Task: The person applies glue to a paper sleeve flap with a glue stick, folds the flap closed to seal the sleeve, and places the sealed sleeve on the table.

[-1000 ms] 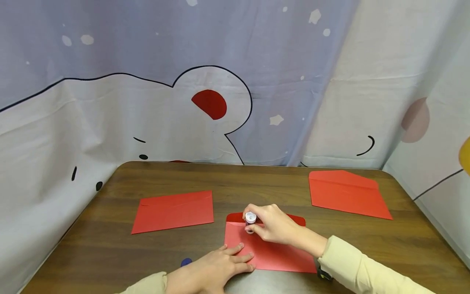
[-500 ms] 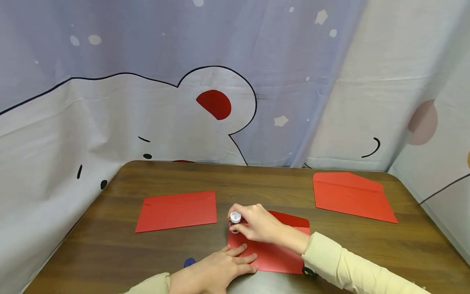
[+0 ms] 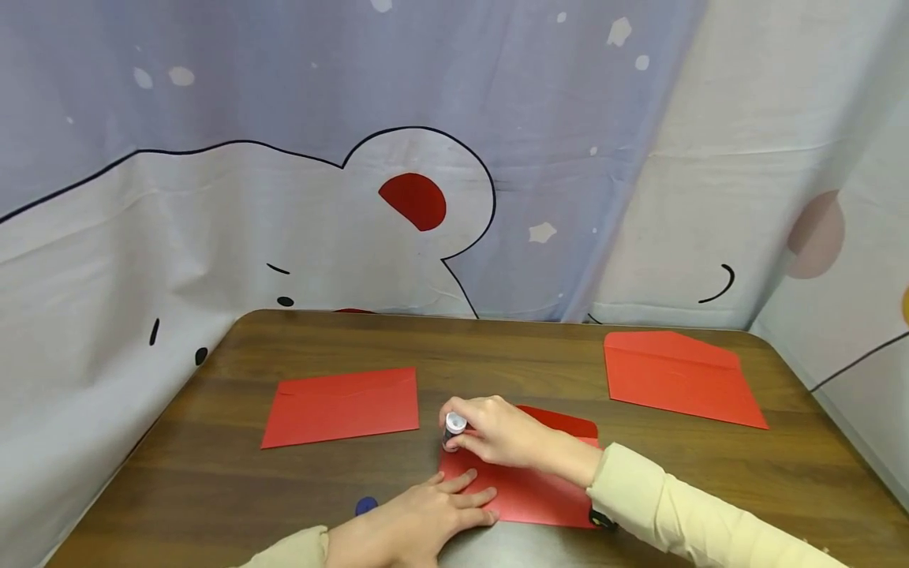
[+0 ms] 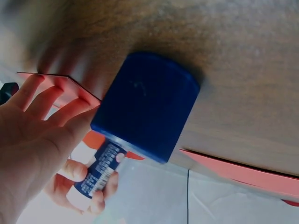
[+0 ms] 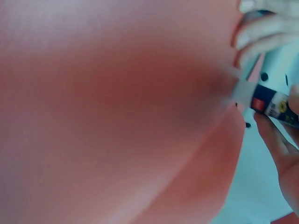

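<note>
A red envelope [image 3: 533,493] lies at the table's front with its flap [image 3: 564,424] folded out, away from the person. My right hand [image 3: 507,435] grips a glue stick [image 3: 455,424], white end up, over the envelope's far left corner; in the right wrist view the glue stick [image 5: 268,103] has its pale tip at the red paper. The fingers of my left hand [image 3: 422,517] are spread flat on the envelope's near left part. Beside that wrist stands a blue cap [image 3: 365,505]; the same cap [image 4: 147,107] looms large in the left wrist view.
Another red envelope [image 3: 344,408] lies to the left on the wooden table [image 3: 497,355]. A third envelope [image 3: 682,383], its flap opened out, is at the far right. A printed curtain [image 3: 540,158] hangs behind the table's back edge.
My right hand has slid left with the glue stick along the envelope's far edge to its left corner, where the stick now leans slightly. The left hand stays put on the paper.
</note>
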`<move>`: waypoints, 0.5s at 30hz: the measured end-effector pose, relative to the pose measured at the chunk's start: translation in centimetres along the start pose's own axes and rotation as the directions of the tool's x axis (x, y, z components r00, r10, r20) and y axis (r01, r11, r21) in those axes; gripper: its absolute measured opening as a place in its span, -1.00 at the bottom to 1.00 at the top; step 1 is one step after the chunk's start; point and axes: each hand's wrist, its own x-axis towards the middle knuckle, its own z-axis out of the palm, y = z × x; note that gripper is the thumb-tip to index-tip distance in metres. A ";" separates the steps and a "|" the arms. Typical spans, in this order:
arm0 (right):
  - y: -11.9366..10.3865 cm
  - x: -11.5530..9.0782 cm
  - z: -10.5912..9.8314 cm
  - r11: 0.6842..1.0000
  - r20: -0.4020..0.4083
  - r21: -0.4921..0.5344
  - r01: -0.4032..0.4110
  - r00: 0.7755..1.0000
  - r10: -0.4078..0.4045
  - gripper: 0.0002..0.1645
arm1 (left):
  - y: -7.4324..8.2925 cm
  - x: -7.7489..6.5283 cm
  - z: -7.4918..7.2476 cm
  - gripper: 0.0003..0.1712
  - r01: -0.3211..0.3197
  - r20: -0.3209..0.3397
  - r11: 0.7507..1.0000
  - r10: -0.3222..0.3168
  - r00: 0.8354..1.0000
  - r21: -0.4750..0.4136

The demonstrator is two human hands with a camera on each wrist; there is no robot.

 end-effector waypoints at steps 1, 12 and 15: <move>0.0 -0.1 -0.4 1.000 0.036 0.017 -0.024 0.999 0.024 -0.71 | 0.0 0.0 0.0 -0.24 0.001 0.005 1.000 -0.001 1.000 -0.008; -0.1 0.7 -0.4 0.995 0.050 0.009 -0.099 0.994 0.098 -0.73 | 0.0 0.0 -0.2 -0.22 0.004 0.018 1.000 -0.004 1.000 -0.002; -0.2 0.8 0.1 0.998 0.004 -0.008 -0.070 0.998 0.070 -0.70 | 0.0 0.0 -0.1 -0.23 0.004 0.014 1.000 -0.004 1.000 0.007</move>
